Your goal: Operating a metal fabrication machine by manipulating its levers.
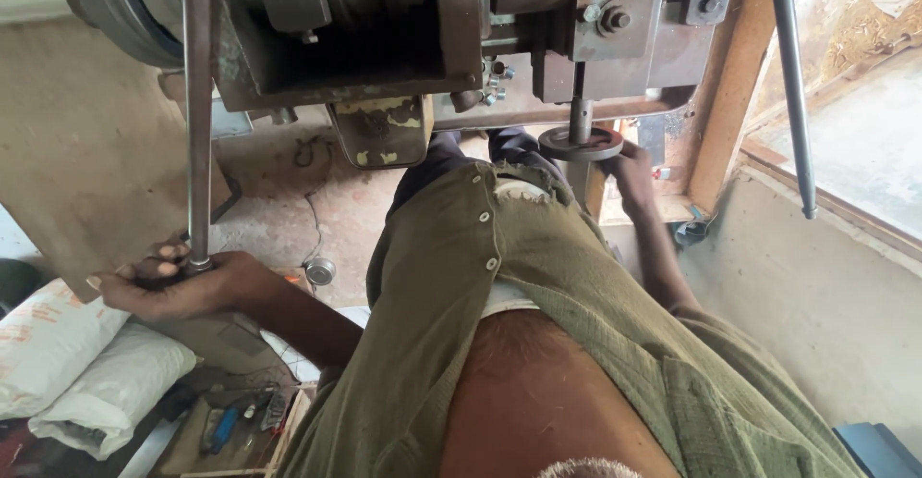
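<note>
My left hand [178, 281] is closed around the lower end of a long steel lever rod [198, 113] that runs up to the grey metal machine [384, 26] above. My right hand [634, 166] grips the rim of a small dark handwheel [579, 144] on a short shaft under the machine's right side. An olive green shirt [538, 305] fills the middle of the view and hides the floor right below me.
A second thin rod [792, 84] slants down at the right beside a wooden post [730, 84]. White sacks [67, 353] lie at the lower left next to a tray of small tools [235, 425]. A small round metal part [319, 270] lies on the dusty floor.
</note>
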